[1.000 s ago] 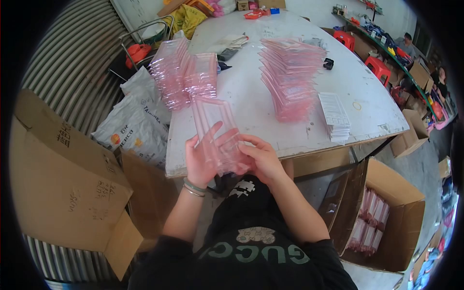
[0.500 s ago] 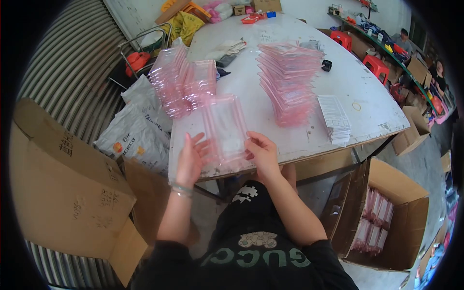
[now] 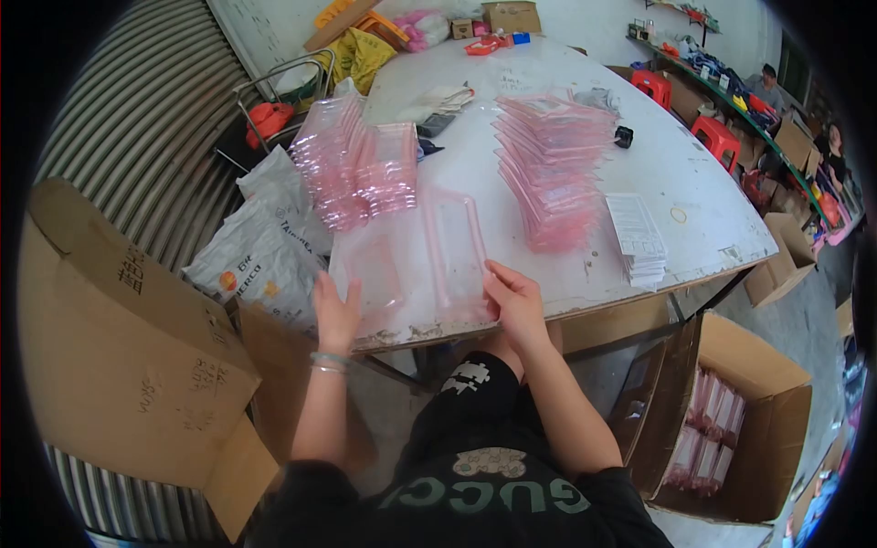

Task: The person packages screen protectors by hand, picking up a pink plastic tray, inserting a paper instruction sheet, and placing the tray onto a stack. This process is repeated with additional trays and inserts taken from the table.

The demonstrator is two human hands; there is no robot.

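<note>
My right hand (image 3: 516,297) pinches the near right corner of a clear plastic pouch (image 3: 455,245) with pink edges, thumb on top. At the table's near left edge my left hand (image 3: 336,315) is open, thumb and fingers apart. Just right of it, a second clear pouch with a pink border (image 3: 376,274) lies close over the tabletop, blurred. Beyond the hands, a stack of pink-edged pouches (image 3: 356,169) rests on the left. Another tall, fanned stack of pouches (image 3: 554,173) is to the right, beside a pile of printed white cards (image 3: 637,237).
The white table (image 3: 703,210) has a worn near edge. A cardboard box (image 3: 776,447) with packed pink-edged pouches stands at lower right. White sacks (image 3: 265,237) and a large open carton (image 3: 119,338) are on the left. Two people sit by shelves at far right.
The pouch in my right hand has shifted right, and a second pouch now shows separately to its left. My left hand has moved slightly left and down, away from the held pouch.
</note>
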